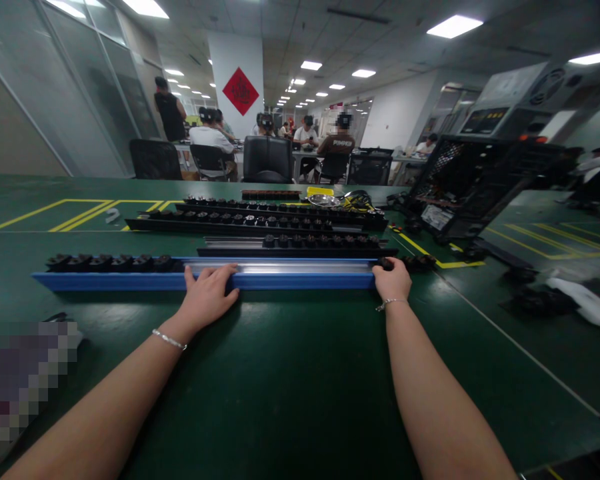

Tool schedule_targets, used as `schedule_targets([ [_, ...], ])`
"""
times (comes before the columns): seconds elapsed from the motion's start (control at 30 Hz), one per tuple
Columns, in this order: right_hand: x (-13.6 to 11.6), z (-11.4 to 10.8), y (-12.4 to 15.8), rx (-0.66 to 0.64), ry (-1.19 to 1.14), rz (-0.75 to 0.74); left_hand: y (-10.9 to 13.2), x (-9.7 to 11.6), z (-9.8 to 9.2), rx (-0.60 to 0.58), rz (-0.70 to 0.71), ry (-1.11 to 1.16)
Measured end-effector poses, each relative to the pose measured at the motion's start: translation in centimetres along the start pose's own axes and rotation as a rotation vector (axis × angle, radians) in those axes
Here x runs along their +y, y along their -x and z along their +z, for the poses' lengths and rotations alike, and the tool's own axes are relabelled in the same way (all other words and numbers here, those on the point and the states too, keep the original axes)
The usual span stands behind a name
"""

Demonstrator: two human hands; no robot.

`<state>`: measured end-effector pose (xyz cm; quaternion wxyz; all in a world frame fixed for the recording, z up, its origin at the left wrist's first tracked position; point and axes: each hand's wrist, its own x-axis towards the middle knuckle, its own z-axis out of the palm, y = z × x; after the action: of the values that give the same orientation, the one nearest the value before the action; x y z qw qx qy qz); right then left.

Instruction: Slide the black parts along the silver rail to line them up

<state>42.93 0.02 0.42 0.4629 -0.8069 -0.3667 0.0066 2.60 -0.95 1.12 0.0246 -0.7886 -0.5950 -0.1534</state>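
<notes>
A long blue channel rail (pixel 305 283) with a silvery inner track lies crosswise in front of me. Several black wheel-like parts (pixel 125 263) sit in its left stretch. My left hand (pixel 207 291) lies over the rail near its middle, fingers spread across the top and thumb at the front side. At the rail's right end, my right hand (pixel 394 280) has its fingers closed around a small black part (pixel 385 265), partly hidden by the fingers. More black parts (pixel 420 263) lie just beyond that hand.
Behind the blue rail are black rails (pixel 220 224) bearing similar parts. A yellow tray (pixel 320 191) and cables (pixel 359 200) lie farther back. An open computer case (pixel 473 187) stands at the right. A blurred item (pixel 25 373) lies left. People sit beyond the green table (pixel 300 387).
</notes>
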Motion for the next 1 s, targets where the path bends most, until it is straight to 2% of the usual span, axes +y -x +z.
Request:
schedule_targets([
  [0.4,0.3,-0.6,-0.7,0.005,0.023,0.043,0.0,0.0,0.1,0.005,0.0,0.003],
  [0.73,1.2,-0.3,-1.5,0.043,0.009,0.025,0.0,-0.1,0.0,0.0,-0.006,-0.003],
  [1.0,1.3,-0.2,-1.7,0.054,0.026,0.071,0.0,-0.2,0.2,0.002,-0.001,-0.002],
])
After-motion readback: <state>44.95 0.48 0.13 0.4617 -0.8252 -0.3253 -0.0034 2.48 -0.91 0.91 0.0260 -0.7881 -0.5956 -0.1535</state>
